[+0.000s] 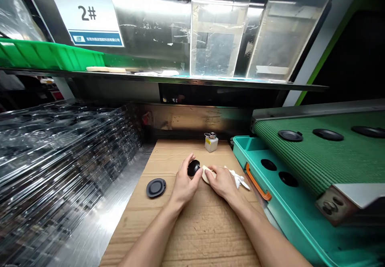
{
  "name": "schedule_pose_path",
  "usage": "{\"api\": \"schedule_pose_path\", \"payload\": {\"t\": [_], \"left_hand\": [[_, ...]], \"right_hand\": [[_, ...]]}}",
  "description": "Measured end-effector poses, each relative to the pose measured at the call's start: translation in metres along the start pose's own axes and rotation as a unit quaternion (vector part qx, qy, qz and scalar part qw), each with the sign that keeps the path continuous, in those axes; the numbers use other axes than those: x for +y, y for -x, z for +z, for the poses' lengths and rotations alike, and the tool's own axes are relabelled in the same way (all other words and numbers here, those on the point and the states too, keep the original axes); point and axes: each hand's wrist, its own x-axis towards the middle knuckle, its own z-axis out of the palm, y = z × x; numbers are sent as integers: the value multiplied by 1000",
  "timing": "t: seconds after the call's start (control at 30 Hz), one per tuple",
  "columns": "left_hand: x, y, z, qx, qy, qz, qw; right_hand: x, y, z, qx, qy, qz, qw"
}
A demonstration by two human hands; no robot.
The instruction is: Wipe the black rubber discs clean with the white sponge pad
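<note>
Near the middle of the cardboard sheet (207,227), my left hand (185,182) grips a glossy black round part (193,168) between thumb and fingers. Just right of it, my right hand (221,180) pinches a cream-coloured pad (206,175), close beside the black part. A dark grey round disc (156,188) with a small tab lies on the cardboard left of my left hand. Crumpled white cloth or paper (238,178) rests to the right of my right hand. Behind both hands stands a small square bottle (211,142) with a metal top and a yellow label.
Stacked clear plastic trays (60,154) fill the left side. On the right, a teal bin (278,202) with an orange handle holds black discs, beneath a green conveyor (325,158) carrying several black discs. A metal shelf (192,81) with a green basket (51,56) crosses above.
</note>
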Motion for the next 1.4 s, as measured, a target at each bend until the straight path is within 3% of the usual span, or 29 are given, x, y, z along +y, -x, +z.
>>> {"api": "schedule_pose_path", "payload": {"t": [0.13, 0.23, 0.37, 0.43, 0.5, 0.6, 0.7, 0.9, 1.13, 1.4], "left_hand": [[-9, -9, -3, 37, 151, -148, 977], [-9, -15, -8, 59, 300, -247, 919], [-4, -20, -16, 45, 429, -317, 845], [-2, -21, -17, 35, 451, -329, 829], [-1, -19, -14, 19, 457, -330, 826], [-1, -12, -4, -16, 459, -326, 827], [-1, -3, 8, -50, 453, -311, 834], [2, 2, 12, -63, 436, -294, 848], [6, 5, 17, -104, 424, -275, 856], [3, -3, 6, -27, 419, -296, 858]], "right_hand": [[-1, 0, -15, 46, 60, -24, 997], [10, -1, -31, 81, 136, 20, 987], [27, -4, -44, -18, 159, 87, 983], [25, -5, -43, -42, 99, 53, 993], [13, -3, -38, -13, 9, -25, 1000], [-14, 5, -24, 30, -97, -133, 986], [-32, 13, -10, 46, -90, -174, 980], [-28, 7, -8, 111, 17, -121, 986], [-31, 9, -17, 88, -95, -156, 979], [-23, 10, -8, 64, -41, -98, 992]]}}
